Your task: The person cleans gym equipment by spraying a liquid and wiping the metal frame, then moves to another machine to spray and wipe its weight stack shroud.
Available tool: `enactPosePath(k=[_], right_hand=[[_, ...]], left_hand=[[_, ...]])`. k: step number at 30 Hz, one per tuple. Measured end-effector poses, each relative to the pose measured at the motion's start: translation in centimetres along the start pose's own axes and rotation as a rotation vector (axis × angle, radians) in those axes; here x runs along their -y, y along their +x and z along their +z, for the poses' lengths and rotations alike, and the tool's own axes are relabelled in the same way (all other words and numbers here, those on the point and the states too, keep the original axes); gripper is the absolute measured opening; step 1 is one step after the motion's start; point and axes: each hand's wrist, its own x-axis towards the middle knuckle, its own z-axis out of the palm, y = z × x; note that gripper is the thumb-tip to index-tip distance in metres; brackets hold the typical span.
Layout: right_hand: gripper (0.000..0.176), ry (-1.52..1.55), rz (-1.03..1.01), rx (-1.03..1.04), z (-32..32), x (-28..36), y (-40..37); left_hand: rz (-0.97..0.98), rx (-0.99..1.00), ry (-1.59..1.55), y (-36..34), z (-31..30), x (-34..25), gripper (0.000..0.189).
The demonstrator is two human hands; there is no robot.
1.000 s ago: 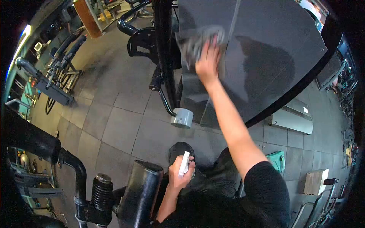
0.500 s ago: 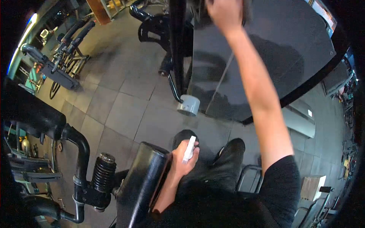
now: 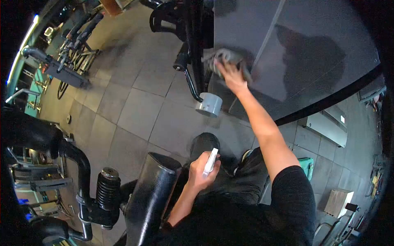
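Observation:
My right hand presses a grey cloth against the lower left part of a large dark panel, its fingers spread over the crumpled fabric. My left hand, low in the middle of the view, is wrapped round an object with a white top; the rest of that object is hidden by the hand. Just left of this hand stands a black padded roller. Below the cloth, a grey cylinder sits at the foot of a black post.
Black machine arms with a spring fill the lower left. Exercise equipment stands on the tiled floor at the upper left. A wooden box and a green case are at the right.
My right hand has moved down and left across the panel with the cloth. The view has shifted slightly. My left hand still grips the white-topped object.

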Motion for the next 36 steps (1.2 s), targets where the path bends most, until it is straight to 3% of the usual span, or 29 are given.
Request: enactPosePath(k=[2, 5, 8, 9, 10, 11, 13, 15, 17, 18, 22, 23, 24, 26, 29, 31, 34, 36], right_hand=[[0.076, 0.21, -0.084, 0.123, 4.7, 0.2, -4.4], [0.07, 0.081, -0.224, 0.216, 2.4, 0.1, -6.6], [0.07, 0.235, -0.14, 0.264, 1.0, -1.2, -5.5], [0.071, 0.201, -0.105, 0.187, -2.5, -1.4, -4.0], [0.072, 0.237, -0.073, -0.033, -4.2, -2.3, -2.0], [0.071, 0.02, -0.098, -0.247, -8.7, -3.2, 1.3], [0.055, -0.19, 0.0, -0.589, -18.1, -4.8, 7.3], [0.059, -0.232, 0.223, -0.473, -24.1, -7.8, 11.5], [0.058, -0.325, 0.142, -0.87, -31.1, -9.0, 14.5], [0.05, -0.314, 0.101, -0.917, -32.3, -9.4, 15.0], [0.052, -0.257, -0.002, -0.718, -28.7, -9.6, 11.1], [0.053, -0.407, 0.029, -0.506, -23.7, -10.0, 8.2], [0.055, -0.456, -0.1, -0.55, -21.5, -9.6, 5.6], [0.061, -0.226, -0.207, -0.293, -13.8, -8.8, -0.9], [0.066, -0.185, -0.252, 0.19, -6.9, -5.3, -10.0], [0.067, -0.02, -0.167, 0.211, -2.6, -5.2, -14.2], [0.067, -0.09, -0.143, 0.159, -6.4, -6.5, -12.3], [0.066, -0.1, -0.011, -0.077, -10.6, -7.6, -9.1]], left_hand=[[0.016, -0.029, -0.021, -0.2, -0.2, 0.4, 0.025], [0.051, -0.038, -0.011, -0.1, -0.5, 0.1, 0.024], [0.053, -0.065, -0.062, 0.0, -0.4, -0.7, 0.023], [0.06, -0.057, -0.066, 0.1, -0.5, -1.1, 0.023], [0.06, -0.044, -0.08, 0.0, -0.5, -1.6, 0.022], [0.059, -0.034, -0.096, 0.0, -0.4, -1.9, 0.021], [0.065, -0.017, -0.092, -0.2, 0.1, -2.0, 0.022], [0.151, -0.054, -0.117, -0.3, 0.7, -2.0, 0.021], [0.136, -0.019, -0.089, -0.7, 0.7, -2.6, 0.021], [0.138, -0.005, -0.124, -0.8, 0.9, -2.6, 0.022], [0.053, 0.071, -0.131, -1.0, 1.5, -1.3, 0.024], [0.055, 0.064, -0.136, -0.8, 1.5, -1.3, 0.024], [0.016, 0.066, -0.143, -0.9, 1.2, -1.5, 0.023], [-0.01, 0.061, -0.154, -0.4, 0.9, -1.4, 0.023], [-0.04, 0.028, -0.108, -0.5, -0.2, -1.4, 0.022], [0.04, -0.02, -0.053, -0.4, -0.8, -2.3, 0.021], [0.094, -0.045, -0.071, -0.4, -0.7, -1.8, 0.02], [0.137, -0.061, -0.111, 0.1, -0.2, -1.4, 0.018]])
